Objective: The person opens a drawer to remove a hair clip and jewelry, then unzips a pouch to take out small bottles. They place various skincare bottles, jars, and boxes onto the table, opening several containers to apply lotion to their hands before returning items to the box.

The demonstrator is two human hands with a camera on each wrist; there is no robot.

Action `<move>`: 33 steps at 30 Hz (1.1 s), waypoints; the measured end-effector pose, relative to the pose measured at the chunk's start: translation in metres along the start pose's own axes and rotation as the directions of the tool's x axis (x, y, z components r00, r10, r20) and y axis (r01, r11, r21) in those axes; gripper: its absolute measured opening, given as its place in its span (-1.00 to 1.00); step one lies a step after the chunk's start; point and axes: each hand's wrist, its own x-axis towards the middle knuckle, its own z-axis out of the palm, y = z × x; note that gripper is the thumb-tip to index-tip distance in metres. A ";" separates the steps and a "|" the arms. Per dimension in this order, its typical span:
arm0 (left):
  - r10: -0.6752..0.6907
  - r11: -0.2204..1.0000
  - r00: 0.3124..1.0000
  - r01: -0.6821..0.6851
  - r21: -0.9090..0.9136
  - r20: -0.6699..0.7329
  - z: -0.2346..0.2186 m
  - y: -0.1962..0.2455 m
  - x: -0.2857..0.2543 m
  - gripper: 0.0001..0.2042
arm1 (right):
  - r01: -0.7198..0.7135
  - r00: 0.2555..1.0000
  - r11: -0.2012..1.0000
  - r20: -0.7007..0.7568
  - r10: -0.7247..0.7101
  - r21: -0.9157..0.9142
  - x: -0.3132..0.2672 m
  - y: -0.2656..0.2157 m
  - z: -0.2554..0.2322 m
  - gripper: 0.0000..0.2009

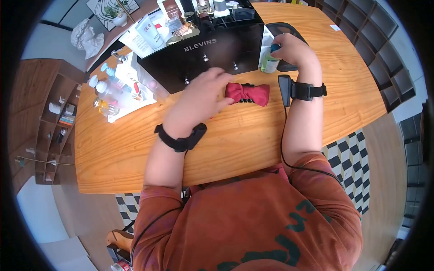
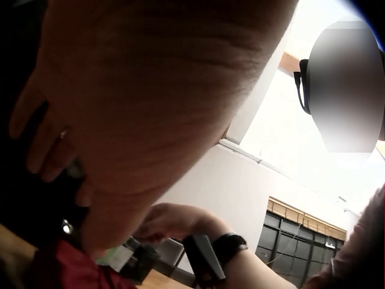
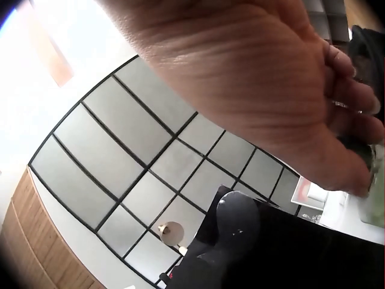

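Gripping a small translucent green bottle (image 1: 270, 66) in the right hand (image 1: 296, 50), beside a glossy black drawer cabinet (image 1: 158, 70).
Holding the bottle upright with the right grip curled about its dark teal cap (image 1: 275, 47), just beside the cabinet's right end, on the right-hand side of the pale wooden worktop (image 1: 122, 156); cannot tell whether lifted clear of the surface. Holding nothing in the left hand (image 1: 201, 99), with that grip loose and slightly blurred in front of the drawers; cannot tell whether touching the dark red fabric bow (image 1: 257, 94) at its fingertips. With the bow lying between cabinet and near edge, with a white tray (image 1: 135, 108) of pump bottles (image 1: 108, 89) by the left edge, and with cosmetics (image 1: 151, 34) crowding the cabinet's top.
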 end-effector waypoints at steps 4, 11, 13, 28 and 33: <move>0.206 0.978 0.976 -0.204 -0.031 0.066 0.033 0.009 0.005 -0.53 | 0.019 0.997 1.000 -0.076 -0.018 0.013 0.000 0.006 0.004 -0.56; 0.149 0.989 0.974 -0.150 -0.007 0.170 0.056 -0.004 0.005 -0.66 | 0.151 0.867 0.975 -0.497 -0.050 0.165 0.020 0.011 0.009 -0.48; 0.109 0.994 0.976 -0.112 0.004 0.186 0.050 -0.006 0.004 -0.68 | 0.224 0.804 0.957 -0.591 -0.074 0.185 0.039 0.015 0.019 -0.48; -0.060 0.978 0.990 0.034 0.204 0.124 0.031 -0.009 -0.005 -0.58 | 0.004 0.986 0.994 -0.167 -0.022 -0.105 0.109 0.000 0.020 -0.62; -0.105 0.975 0.985 0.075 0.208 0.138 0.022 0.000 -0.009 -0.55 | 0.226 0.888 0.954 -0.444 -0.118 0.198 0.091 0.009 -0.007 -0.66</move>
